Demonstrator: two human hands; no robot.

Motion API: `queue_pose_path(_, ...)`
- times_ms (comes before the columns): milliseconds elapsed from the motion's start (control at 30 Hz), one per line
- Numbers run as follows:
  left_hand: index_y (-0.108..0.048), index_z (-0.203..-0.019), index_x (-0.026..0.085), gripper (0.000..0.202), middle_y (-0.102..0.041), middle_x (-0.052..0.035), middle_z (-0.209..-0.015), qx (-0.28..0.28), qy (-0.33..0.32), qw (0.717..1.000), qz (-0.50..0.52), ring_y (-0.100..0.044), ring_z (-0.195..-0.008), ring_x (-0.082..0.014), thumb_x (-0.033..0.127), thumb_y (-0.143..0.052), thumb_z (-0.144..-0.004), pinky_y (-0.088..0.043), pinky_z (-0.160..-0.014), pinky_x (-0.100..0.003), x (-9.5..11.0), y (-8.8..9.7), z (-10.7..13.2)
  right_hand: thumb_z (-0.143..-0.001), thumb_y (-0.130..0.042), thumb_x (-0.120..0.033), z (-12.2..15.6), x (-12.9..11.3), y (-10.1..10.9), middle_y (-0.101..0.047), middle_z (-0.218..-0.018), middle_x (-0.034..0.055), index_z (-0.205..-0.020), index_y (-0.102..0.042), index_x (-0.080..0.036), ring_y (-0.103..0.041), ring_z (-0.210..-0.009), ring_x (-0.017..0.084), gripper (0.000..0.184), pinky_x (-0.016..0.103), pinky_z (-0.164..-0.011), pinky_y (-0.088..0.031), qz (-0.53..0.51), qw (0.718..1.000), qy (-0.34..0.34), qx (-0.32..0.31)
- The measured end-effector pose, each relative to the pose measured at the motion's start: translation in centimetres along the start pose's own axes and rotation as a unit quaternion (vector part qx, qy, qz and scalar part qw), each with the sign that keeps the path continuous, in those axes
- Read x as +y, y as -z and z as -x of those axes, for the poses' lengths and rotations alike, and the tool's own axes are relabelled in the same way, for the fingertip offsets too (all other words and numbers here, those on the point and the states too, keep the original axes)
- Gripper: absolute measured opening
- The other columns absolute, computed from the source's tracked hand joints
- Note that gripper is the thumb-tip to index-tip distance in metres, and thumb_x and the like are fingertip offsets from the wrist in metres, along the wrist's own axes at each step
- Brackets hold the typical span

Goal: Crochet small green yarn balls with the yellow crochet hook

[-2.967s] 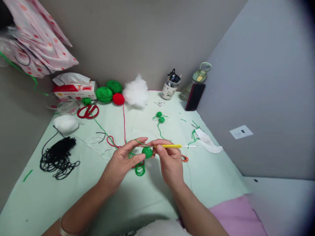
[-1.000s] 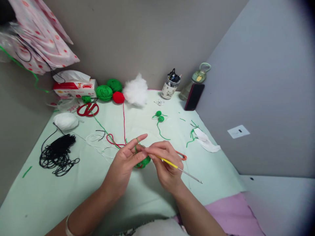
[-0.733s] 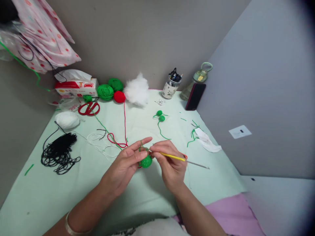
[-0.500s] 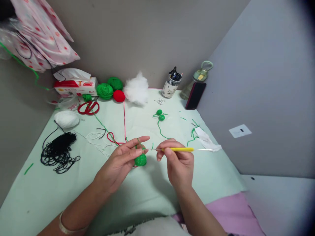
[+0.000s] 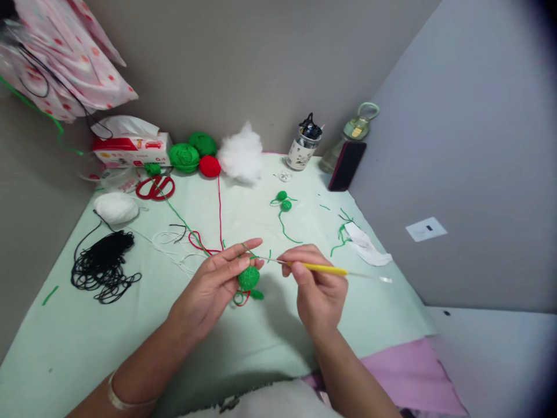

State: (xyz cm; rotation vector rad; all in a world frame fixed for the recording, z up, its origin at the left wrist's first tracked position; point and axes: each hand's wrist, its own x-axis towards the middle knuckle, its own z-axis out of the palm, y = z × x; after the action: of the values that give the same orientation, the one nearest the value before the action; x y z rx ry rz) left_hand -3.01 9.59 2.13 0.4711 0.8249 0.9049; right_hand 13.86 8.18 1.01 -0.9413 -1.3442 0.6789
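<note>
Two hands are raised over the near middle of the tabletop [image 5: 278,354], a little apart from each other. The left hand [image 5: 211,284] pinches the top of a green crocheted ball [image 5: 249,278] between thumb and fingers, its index finger stretched out with green yarn [image 5: 251,251] across it. The right hand [image 5: 321,284] is closed around the yellow grip of a crochet hook [image 5: 324,269] — the thin metal end points left and meets the yarn just above the ball. Beneath the ball show some red and green loops [image 5: 239,298].

Farther back lie two small green balls, one [image 5: 282,195] just behind the other [image 5: 286,205], with loose tails. To the left sit red-handled scissors [image 5: 155,188], a white yarn ball [image 5: 116,208] and a tangle of black cord [image 5: 102,264]. Along the back wall stand a tissue box [image 5: 133,150], two green yarn balls [image 5: 184,158], a red yarn ball [image 5: 209,166], white stuffing [image 5: 241,154] and a jar of pens [image 5: 301,154] — then a phone [image 5: 347,166], tilted in front of a bottle [image 5: 357,129].
</note>
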Motion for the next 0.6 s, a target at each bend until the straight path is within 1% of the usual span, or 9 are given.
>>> queue_pose_path(33, -0.082, -0.113, 0.025, 0.036, -0.075, -0.0037, -0.088, 0.009, -0.011, 1.000, -0.014, -0.066, -0.088, -0.0165, 0.029, -0.087, -0.078, -0.047, -0.069, -0.022, 0.2, 0.1, 0.0, -0.099, -0.063, -0.023, -0.3, -0.1, 0.0, -0.072, -0.084, 0.0037, -0.101, -0.080, -0.028, -0.064, -0.070, 0.017, 0.017, 0.032, -0.061, -0.053, -0.049, 0.998, -0.037, 0.000)
queue_pose_path(100, -0.082, -0.113, 0.027, 0.037, -0.073, -0.0008, -0.085, 0.017, -0.038, 0.998, -0.047, -0.062, -0.080, -0.0137, 0.029, -0.087, -0.077, -0.045, -0.069, -0.022, 0.3, 0.1, 0.0, -0.098, -0.066, -0.028, -0.6, -0.1, -0.2, -0.072, -0.084, 0.0033, -0.098, -0.080, -0.028, -0.063, -0.070, 0.016, 0.014, 0.031, -0.061, -0.052, -0.107, 0.991, -0.076, -0.018)
queue_pose_path(167, -0.082, -0.114, 0.029, 0.038, -0.073, 0.0007, -0.085, 0.011, -0.061, 0.996, -0.070, -0.061, -0.077, -0.0121, 0.029, -0.088, -0.077, -0.046, -0.072, -0.022, 0.1, -0.1, 0.1, -0.097, -0.068, -0.027, -0.7, -0.2, -0.7, -0.075, -0.087, 0.0038, -0.098, -0.081, -0.028, -0.068, -0.079, 0.018, 0.013, 0.032, -0.067, -0.055, -0.109, 0.990, -0.080, -0.040)
queue_pose_path(233, -0.082, -0.115, 0.029, 0.038, -0.076, -0.0001, -0.088, -0.001, -0.063, 0.995, -0.073, -0.063, -0.081, -0.0134, 0.030, -0.088, -0.078, -0.046, -0.075, -0.023, 0.1, -0.3, 0.1, -0.096, -0.069, -0.025, -0.7, -0.1, -1.1, -0.077, -0.089, 0.0033, -0.099, -0.082, -0.029, -0.070, -0.084, 0.018, 0.013, 0.032, -0.072, -0.057, -0.097, 0.991, -0.081, -0.043)
queue_pose_path(333, -0.082, -0.115, 0.028, 0.035, -0.078, -0.0026, -0.092, -0.001, -0.049, 0.997, -0.059, -0.068, -0.089, -0.0175, 0.033, -0.085, -0.081, -0.048, -0.081, -0.026, 0.3, -0.4, 0.1, -0.097, -0.068, -0.024, -0.7, -0.1, -1.2, -0.077, -0.088, 0.0014, -0.099, -0.081, -0.029, -0.070, -0.076, 0.015, 0.014, 0.029, -0.069, -0.058, -0.103, 0.989, -0.104, -0.038)
queue_pose_path(400, -0.083, -0.112, 0.027, 0.033, -0.078, -0.0028, -0.090, 0.011, -0.048, 0.997, -0.055, -0.069, -0.088, -0.0181, 0.034, -0.085, -0.080, -0.048, -0.080, -0.027, 0.5, -0.3, 0.1, -0.097, -0.068, -0.023, -0.7, -0.2, -1.1, -0.077, -0.088, 0.0009, -0.098, -0.081, -0.028, -0.069, -0.073, 0.014, 0.014, 0.028, -0.066, -0.058, -0.101, 0.989, -0.106, -0.037)
queue_pose_path(500, -0.082, -0.113, 0.024, 0.038, -0.075, -0.0011, -0.083, 0.033, -0.057, 0.996, -0.063, -0.066, -0.078, -0.0149, 0.033, -0.088, -0.077, -0.046, -0.073, -0.025, 0.3, -0.1, -0.1, -0.098, -0.065, -0.020, -0.7, -0.3, -1.1, -0.077, -0.089, 0.0015, -0.100, -0.079, -0.028, -0.070, -0.077, 0.015, 0.016, 0.030, -0.069, -0.059, -0.056, 0.995, -0.064, -0.042)
queue_pose_path(567, -0.080, -0.118, 0.023, 0.044, -0.073, 0.0008, -0.079, 0.043, -0.063, 0.995, -0.064, -0.062, -0.072, -0.0122, 0.031, -0.089, -0.076, -0.044, -0.069, -0.023, -0.1, -0.2, -0.2, -0.098, -0.063, -0.014, -0.3, -0.2, -1.2, -0.078, -0.094, 0.0031, -0.106, -0.078, -0.028, -0.071, -0.086, 0.018, 0.021, 0.033, -0.075, -0.059, 0.026, 0.998, -0.002, -0.054)
queue_pose_path(600, -0.078, -0.121, 0.022, 0.046, -0.073, 0.0015, -0.078, 0.044, -0.066, 0.995, -0.057, -0.061, -0.071, -0.0115, 0.030, -0.089, -0.076, -0.044, -0.069, -0.023, -0.3, -0.2, -0.2, -0.098, -0.062, -0.012, -0.1, -0.1, -1.2, -0.079, -0.099, 0.0046, -0.111, -0.077, -0.028, -0.071, -0.090, 0.019, 0.026, 0.035, -0.078, -0.059, 0.081, 0.994, 0.041, -0.066)
